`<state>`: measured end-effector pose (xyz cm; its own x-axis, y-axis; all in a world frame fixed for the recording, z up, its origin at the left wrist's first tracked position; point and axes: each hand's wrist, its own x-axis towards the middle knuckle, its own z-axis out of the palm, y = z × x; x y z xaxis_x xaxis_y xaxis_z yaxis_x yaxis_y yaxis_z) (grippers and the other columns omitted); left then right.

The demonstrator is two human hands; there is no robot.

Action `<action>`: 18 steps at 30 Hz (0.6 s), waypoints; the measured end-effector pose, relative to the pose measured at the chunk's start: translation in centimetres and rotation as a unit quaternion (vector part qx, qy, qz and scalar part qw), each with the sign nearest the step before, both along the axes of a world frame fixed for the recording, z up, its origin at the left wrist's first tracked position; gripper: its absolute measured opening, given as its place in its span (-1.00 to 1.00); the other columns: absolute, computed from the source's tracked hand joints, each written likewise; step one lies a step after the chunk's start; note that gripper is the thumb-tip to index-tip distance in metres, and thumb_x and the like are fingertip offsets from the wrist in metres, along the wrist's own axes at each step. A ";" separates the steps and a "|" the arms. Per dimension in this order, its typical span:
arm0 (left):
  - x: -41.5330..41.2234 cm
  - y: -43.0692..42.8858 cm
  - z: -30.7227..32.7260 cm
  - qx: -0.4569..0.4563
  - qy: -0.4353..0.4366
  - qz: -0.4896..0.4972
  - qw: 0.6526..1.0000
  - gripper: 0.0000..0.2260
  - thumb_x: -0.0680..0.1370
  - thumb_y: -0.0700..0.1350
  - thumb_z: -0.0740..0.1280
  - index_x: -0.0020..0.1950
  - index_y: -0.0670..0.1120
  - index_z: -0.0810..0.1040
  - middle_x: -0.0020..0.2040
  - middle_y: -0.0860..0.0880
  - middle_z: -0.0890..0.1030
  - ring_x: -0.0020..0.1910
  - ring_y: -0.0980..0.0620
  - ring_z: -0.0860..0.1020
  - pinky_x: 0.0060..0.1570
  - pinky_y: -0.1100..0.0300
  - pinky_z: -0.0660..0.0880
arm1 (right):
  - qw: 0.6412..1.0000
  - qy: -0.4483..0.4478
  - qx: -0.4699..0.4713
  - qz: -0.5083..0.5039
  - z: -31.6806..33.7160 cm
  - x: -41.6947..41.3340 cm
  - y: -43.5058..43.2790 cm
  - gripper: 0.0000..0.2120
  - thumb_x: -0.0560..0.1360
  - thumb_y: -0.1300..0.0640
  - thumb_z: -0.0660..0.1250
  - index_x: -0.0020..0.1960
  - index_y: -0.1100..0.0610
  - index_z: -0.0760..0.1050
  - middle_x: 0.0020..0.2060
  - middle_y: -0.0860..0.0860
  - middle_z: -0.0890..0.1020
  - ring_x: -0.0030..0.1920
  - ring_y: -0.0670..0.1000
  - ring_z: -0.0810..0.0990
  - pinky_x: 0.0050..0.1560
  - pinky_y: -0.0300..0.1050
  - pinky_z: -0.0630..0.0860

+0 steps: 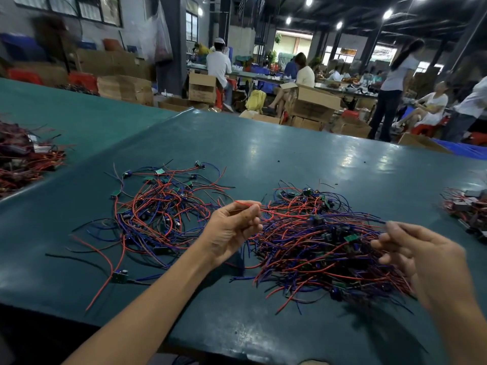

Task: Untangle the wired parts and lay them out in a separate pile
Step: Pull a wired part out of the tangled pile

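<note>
Now the left hand point(234, 225) pinches a red wire point(279, 214) and the right hand point(416, 251) pinches a blue wire point(369, 219), both above the tangle point(316, 254) on the surface point(290, 148). Pulling hard could drag more parts along or snap a wire off.

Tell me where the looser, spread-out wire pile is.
In the head view, the spread-out pile lies on the green table, left of the left hand; the denser tangle sits to the right.
</note>
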<state>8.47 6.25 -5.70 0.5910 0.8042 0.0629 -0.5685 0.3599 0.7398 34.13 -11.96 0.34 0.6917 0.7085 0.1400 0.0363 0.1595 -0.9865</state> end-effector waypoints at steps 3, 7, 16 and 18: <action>1.9 -0.9 0.9 -0.002 0.022 -0.020 1.000 -0.90 0.42 -0.26 0.50 -0.08 -0.21 0.71 -0.16 -0.17 0.68 -0.26 0.00 0.67 -0.21 0.15 0.65 | 0.999 0.048 -0.019 0.006 1.2 3.6 0.4 -0.91 0.52 0.25 0.40 -0.05 0.28 0.57 -0.37 0.04 0.66 -0.31 0.02 0.71 -0.41 -0.26 0.59; 4.4 -1.6 1.5 -0.036 0.068 -0.021 0.997 -0.83 0.44 -0.27 0.51 0.00 -0.26 0.66 -0.10 -0.22 0.70 -0.19 -0.06 0.71 -0.25 0.17 0.65 | 0.992 0.117 -0.025 -0.031 1.1 6.7 1.7 -0.91 0.57 0.28 0.34 -0.10 0.29 0.52 -0.39 0.02 0.66 -0.37 -0.05 0.71 -0.39 -0.33 0.58; 5.3 -1.7 0.9 -0.093 0.190 0.018 0.977 -0.89 0.56 -0.34 0.41 0.00 -0.40 0.61 -0.24 -0.23 0.69 -0.33 0.00 0.68 -0.35 0.24 0.61 | 0.971 0.216 -0.064 -0.082 -0.7 7.9 3.2 -0.93 0.59 0.43 0.22 -0.07 0.36 0.45 -0.13 0.21 0.57 -0.24 0.10 0.69 -0.38 -0.28 0.62; 4.9 -1.4 1.0 -0.085 0.211 0.030 0.973 -0.88 0.56 -0.34 0.41 0.00 -0.42 0.60 -0.26 -0.23 0.68 -0.35 0.00 0.68 -0.39 0.25 0.60 | 0.968 0.222 -0.074 -0.087 -0.9 7.7 3.1 -0.94 0.57 0.46 0.22 -0.04 0.37 0.45 -0.13 0.22 0.57 -0.17 0.12 0.64 -0.38 -0.25 0.63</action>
<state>13.40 4.85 -4.74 0.4875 0.8150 -0.3131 -0.2499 0.4739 0.8444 41.81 -8.87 -0.59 0.7714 0.5646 -0.2935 -0.3837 0.0447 -0.9224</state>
